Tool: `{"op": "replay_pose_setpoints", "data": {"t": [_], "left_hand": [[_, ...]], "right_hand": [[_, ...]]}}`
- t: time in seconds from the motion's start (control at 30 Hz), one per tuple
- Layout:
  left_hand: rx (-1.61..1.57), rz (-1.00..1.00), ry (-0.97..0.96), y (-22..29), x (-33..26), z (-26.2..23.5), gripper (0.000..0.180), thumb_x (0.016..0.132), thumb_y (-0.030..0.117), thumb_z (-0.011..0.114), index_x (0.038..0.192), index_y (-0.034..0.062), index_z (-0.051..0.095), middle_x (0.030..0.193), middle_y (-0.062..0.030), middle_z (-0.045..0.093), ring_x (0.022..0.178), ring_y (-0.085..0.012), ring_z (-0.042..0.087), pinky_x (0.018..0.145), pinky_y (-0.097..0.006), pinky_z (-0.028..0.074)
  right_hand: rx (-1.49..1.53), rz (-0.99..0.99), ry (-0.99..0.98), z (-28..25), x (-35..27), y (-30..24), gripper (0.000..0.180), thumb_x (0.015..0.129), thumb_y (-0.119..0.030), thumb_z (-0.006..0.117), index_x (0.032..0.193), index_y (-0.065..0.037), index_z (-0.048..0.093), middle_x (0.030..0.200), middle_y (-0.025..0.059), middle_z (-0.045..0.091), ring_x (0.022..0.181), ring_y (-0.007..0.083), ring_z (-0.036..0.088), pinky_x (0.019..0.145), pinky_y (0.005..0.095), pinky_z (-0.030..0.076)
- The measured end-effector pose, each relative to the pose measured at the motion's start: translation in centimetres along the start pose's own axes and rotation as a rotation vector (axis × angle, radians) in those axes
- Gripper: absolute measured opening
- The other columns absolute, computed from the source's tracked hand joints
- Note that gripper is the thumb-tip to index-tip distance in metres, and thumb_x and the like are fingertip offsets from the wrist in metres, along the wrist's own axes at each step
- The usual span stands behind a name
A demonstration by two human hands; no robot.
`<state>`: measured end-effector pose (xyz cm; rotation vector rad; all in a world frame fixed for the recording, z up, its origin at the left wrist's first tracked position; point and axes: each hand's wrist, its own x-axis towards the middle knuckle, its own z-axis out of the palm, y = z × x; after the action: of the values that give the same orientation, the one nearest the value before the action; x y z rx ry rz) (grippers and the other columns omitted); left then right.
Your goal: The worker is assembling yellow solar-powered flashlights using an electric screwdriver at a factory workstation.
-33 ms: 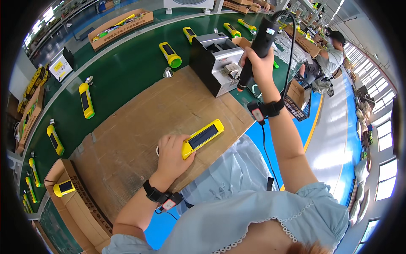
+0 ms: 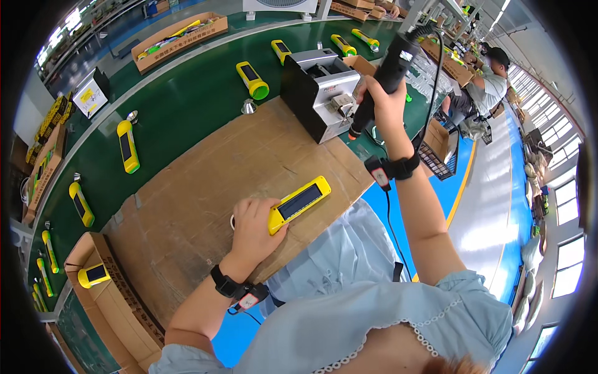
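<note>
Yellow solar torch (image 2: 299, 202): lies flat, dark panel up, at the near edge of a brown cardboard sheet (image 2: 205, 181) on the green counter (image 2: 180, 106). Left hand (image 2: 254, 227): closed over the torch's near end, pressing it down. Right hand (image 2: 381, 106): raised, fist wrapped round a black corded electric screwdriver (image 2: 383, 78), tip pointing down beside a black and silver machine (image 2: 317, 93). More yellow torches (image 2: 128, 146) are spread along the counter; one rests in a cardboard box (image 2: 106, 299) at left.
</note>
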<state>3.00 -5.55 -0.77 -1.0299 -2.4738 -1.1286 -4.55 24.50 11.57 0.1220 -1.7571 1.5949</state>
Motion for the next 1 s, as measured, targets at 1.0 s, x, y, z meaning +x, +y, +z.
{"op": "replay_pose_setpoints", "data": {"t": [1.0], "left_hand": [[0.008,0.019,-0.011,0.2,-0.2,0.1,0.044,0.063,0.009,0.075,0.104,0.009,0.057,0.095,-0.0091,0.057,0.093,-0.0318,0.048,0.084,-0.041,0.037]], "right_hand": [[0.218,0.059,-0.097,2.3,-8.0,-3.3,0.048,0.08,-0.011,0.06,0.119,0.002,0.035,0.069,0.0125,0.054,0.058,0.0221,0.057,0.056,0.0345,0.049]]}}
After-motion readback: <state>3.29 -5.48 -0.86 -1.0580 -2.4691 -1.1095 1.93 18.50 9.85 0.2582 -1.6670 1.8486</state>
